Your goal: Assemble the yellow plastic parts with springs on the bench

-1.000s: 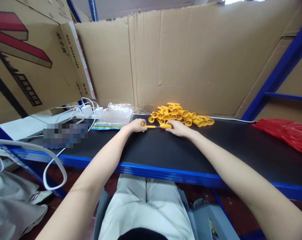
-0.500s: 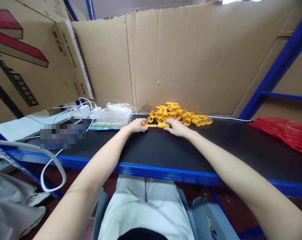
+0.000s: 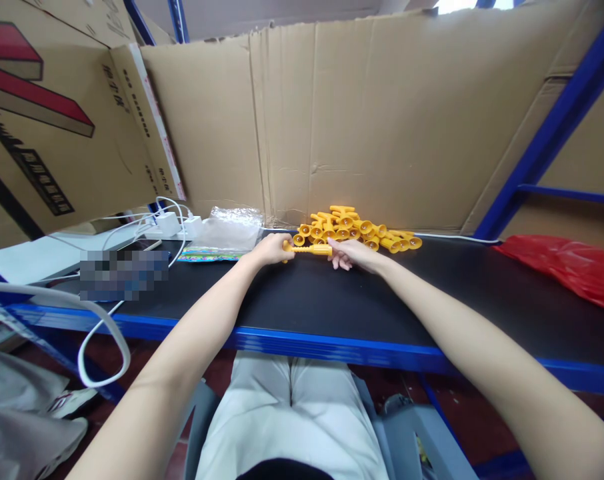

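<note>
My left hand (image 3: pixel 275 249) is closed round the T-shaped handle of a yellow plastic T-handled tool (image 3: pixel 305 249), held level just above the black table top. A thin twisted shaft runs from that handle into a thicker ridged yellow barrel (image 3: pixel 323 249). At the barrel's right end, my right hand (image 3: pixel 351 254) pinches it between thumb and forefinger, the other fingers loosely curled below. The tool's right tip is hidden by these fingers. Right behind the hands lies a pile of similar yellow tools (image 3: pixel 367 228), several with their cup-shaped ends facing me.
A clear plastic bag (image 3: pixel 232 227) lies left of my hands, beside white chargers (image 3: pixel 169 225) and cables. A red plastic bag (image 3: pixel 565 267) lies at right. Cardboard (image 3: pixel 382 120) stands behind the table; its blue edge (image 3: pixel 332 347) runs before my lap. Another person's legs (image 3: pixel 25 400) show lower left.
The ridged barrel now sits closer to the handle, with less of its right part covered. My right hand's grip has shifted to the barrel's end, its fingers turned lower. My left hand keeps its hold.
</note>
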`<act>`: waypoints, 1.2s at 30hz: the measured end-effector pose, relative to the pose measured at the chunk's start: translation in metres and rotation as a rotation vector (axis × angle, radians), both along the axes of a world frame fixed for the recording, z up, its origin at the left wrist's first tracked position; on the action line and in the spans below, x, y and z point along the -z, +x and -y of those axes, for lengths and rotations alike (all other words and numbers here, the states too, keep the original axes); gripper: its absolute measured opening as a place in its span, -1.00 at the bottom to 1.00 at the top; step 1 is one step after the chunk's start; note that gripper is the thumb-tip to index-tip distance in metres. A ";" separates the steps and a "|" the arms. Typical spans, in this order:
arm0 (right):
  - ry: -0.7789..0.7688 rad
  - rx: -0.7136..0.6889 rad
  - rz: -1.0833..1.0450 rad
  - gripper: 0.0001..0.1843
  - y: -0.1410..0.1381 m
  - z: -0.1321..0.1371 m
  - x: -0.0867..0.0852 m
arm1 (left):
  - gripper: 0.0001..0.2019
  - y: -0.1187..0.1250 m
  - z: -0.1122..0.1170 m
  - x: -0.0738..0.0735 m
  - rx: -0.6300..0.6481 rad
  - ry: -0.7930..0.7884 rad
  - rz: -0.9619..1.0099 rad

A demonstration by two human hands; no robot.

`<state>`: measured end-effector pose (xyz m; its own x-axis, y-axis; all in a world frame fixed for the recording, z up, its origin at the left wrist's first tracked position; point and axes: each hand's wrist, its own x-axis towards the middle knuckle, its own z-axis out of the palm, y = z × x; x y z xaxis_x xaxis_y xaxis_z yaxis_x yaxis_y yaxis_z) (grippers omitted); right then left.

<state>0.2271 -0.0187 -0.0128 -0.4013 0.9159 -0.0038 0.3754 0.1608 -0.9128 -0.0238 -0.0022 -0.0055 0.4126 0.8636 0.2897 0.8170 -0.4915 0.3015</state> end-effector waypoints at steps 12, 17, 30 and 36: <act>-0.063 -0.156 0.021 -0.71 0.005 0.006 -0.010 | -0.75 0.003 0.000 0.002 -0.004 0.029 -0.011; -0.051 -0.056 0.091 -0.38 -0.001 0.003 -0.007 | -0.74 0.003 0.001 0.002 0.007 0.035 -0.002; -0.074 -0.041 -0.096 -0.60 0.010 0.007 -0.009 | -0.72 0.002 -0.003 0.005 0.011 0.070 0.019; -0.087 -0.039 -0.059 -0.57 0.001 0.001 -0.003 | -0.73 0.003 0.000 0.003 0.011 0.069 0.020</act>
<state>0.2285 -0.0197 -0.0097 -0.4385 0.8969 -0.0576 0.3155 0.0936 -0.9443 -0.0209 -0.0022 -0.0082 0.4153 0.8371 0.3561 0.8059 -0.5201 0.2827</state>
